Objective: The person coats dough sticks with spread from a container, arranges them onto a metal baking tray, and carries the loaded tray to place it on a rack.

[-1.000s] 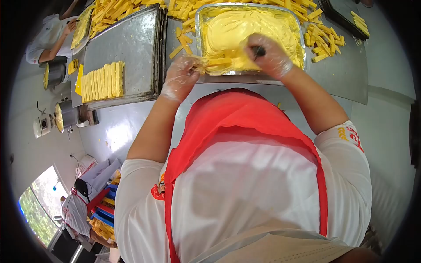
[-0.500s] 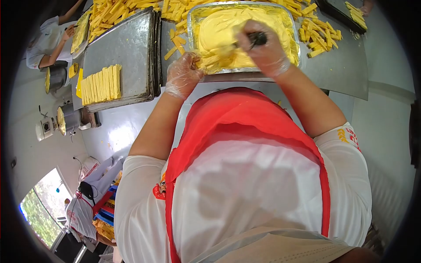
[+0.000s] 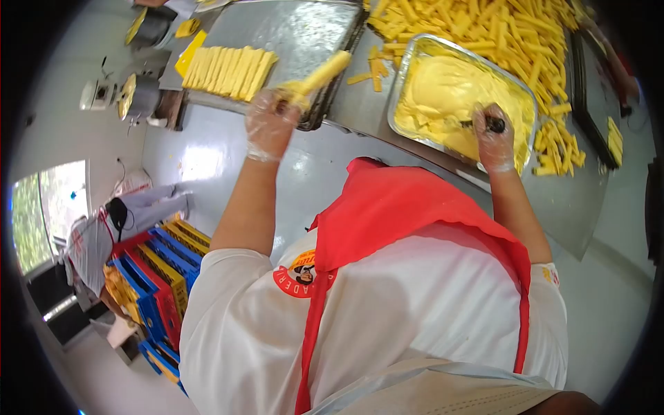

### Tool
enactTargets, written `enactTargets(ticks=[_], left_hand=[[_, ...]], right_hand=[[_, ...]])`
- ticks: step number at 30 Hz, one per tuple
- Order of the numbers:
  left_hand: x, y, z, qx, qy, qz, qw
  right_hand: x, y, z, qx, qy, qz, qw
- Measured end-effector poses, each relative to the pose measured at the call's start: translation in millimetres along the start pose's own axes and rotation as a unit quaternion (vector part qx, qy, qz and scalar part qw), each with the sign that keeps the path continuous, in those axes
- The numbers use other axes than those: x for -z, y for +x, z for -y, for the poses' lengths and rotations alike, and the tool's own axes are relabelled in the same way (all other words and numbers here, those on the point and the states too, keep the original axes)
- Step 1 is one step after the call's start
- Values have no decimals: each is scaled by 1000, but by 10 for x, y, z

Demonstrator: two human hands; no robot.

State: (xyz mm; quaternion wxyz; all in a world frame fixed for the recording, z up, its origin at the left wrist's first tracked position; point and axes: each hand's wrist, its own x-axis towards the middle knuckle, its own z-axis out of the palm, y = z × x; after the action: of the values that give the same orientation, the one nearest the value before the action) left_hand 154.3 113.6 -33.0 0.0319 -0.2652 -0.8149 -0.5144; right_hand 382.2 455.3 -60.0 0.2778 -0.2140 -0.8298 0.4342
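Observation:
My left hand (image 3: 270,128), in a clear plastic glove, is closed on a yellow bread stick (image 3: 326,72) at the front edge of a stack of metal baking trays (image 3: 297,28). A row of yellow-coated sticks (image 3: 228,73) lies on the top tray, left of this hand. My right hand (image 3: 496,144), also gloved, grips a black-handled tool (image 3: 495,124) over a rectangular foil-lined pan (image 3: 404,66). Thick yellow cream (image 3: 443,90) fills much of the pan. The tool's working end is too blurred to identify.
Behind the pan is a large heap of yellow sticks (image 3: 498,31), with more at its right (image 3: 557,149). Another dark tray (image 3: 593,111) stands at the far right. Pots (image 3: 142,97) are at left. A person (image 3: 93,242) stands near colored crates (image 3: 166,270).
My left hand has moved left from the pan to the trays, carrying a stick. My right hand stays over the pan with the tool. The view has swung left.

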Motion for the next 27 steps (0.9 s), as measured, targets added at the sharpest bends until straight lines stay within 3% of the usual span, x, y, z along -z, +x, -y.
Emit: enactTargets(ticks=[1,2,3,7,9,11,12,13,15,19,21,22,24,27], left_hand=[[117,79,112,4,3,-10,1000],[239,153,217,-20,191,-33,981],[346,214,320,-41,372,-51,926],[515,271,774,27,425,16,905],[585,232,777,-163,534,-5,829],[565,355,681,-254,475,-88,838],[464,487,401,-188,442,-91,872],[340,714,185,-199,429,-88,877],[51,1163,-110,-213,305,16,928],[-1247,2092,-16,-341,263,82,899],[-1876,2364,-275,-246,322,183,896],[-2190,2577,-207,-255,310,190,896],[-2890,2908,-1,-318,413,254,815],[-3391,3094,160,-370,408,242,799]], right_hand=[[-20,8,-3,-11,10,5,1000],[-50,16,19,-5,11,11,1000],[-76,24,36,-12,15,15,1000],[-117,88,93,-36,33,31,998],[-78,94,48,-44,14,31,998],[-64,77,113,-33,-38,40,998],[-73,58,136,-27,-36,34,998],[-92,43,161,-22,-35,28,999],[-101,42,212,-4,-23,44,999],[-185,5,267,42,-38,14,998],[-191,-14,330,43,-74,3,996],[-178,-28,366,49,-84,12,995],[-168,-70,383,45,-75,18,996],[-142,-127,394,40,-107,34,993]])
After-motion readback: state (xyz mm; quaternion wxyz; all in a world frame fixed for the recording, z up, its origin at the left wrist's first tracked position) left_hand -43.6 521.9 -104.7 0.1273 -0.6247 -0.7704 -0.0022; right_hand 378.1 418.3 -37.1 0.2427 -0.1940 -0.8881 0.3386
